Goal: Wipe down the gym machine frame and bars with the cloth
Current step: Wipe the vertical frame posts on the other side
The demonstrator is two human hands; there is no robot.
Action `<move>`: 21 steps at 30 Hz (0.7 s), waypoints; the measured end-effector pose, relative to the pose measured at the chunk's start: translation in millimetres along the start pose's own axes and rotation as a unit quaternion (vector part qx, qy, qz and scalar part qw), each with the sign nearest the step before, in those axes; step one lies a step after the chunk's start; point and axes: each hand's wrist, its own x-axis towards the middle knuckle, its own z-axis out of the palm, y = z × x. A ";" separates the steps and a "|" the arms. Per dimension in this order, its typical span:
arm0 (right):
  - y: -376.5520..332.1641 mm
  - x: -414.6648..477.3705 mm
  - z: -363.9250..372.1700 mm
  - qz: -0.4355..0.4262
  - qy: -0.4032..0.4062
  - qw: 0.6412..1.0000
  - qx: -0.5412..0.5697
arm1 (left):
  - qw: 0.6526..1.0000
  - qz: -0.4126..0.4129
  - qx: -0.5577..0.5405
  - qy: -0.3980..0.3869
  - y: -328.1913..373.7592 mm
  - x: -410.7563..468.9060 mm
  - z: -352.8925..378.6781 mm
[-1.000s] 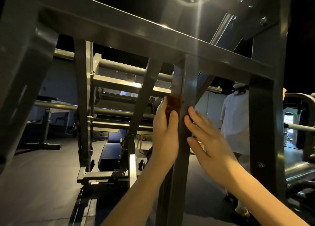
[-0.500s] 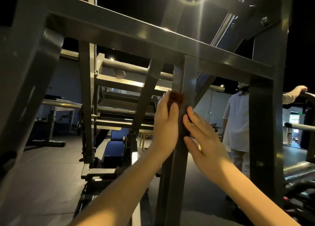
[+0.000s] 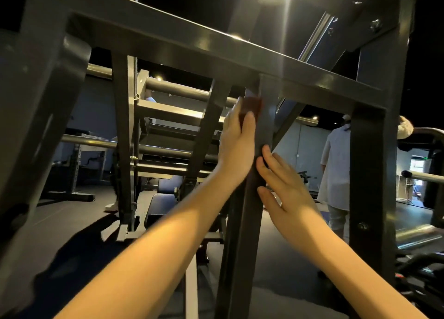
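Cloth [image 3: 252,105]: dark brown, mostly hidden behind left hand [image 3: 236,145]; only its top shows above the thumb. Left hand grips it against the upright frame bar [image 3: 243,234], just under the crossbeam [image 3: 192,40]. Right hand [image 3: 287,193], just below-right of the left: fingers straight, slightly spread, tips touching the same bar.

One head-worn wide-angle camera, very near the machine frame [image 3: 367,174], looks forward and upward: the upright post [image 3: 245,234] stands dead centre, the crossbeam [image 3: 168,37] slants from 10 to 3 o'clock, the floor [image 3: 72,222] lies at 7 o'clock
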 end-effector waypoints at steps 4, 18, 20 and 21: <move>1.3 0.4 -1.0 -0.002 -0.022 0.999 -0.028 | 1.000 0.010 -0.020 0.019 0.1 12.4 4.2; 6.5 -1.5 3.9 -0.018 -0.008 1.000 -0.003 | 0.999 0.041 0.014 0.025 6.5 -6.1 5.2; 4.6 -2.2 5.2 -0.019 -0.003 1.000 0.015 | 0.999 0.019 -0.042 0.011 -8.8 -25.1 -0.1; 3.6 -2.9 6.6 -0.020 0.005 0.999 0.025 | 0.998 0.002 -0.061 0.005 -17.9 -38.6 -3.4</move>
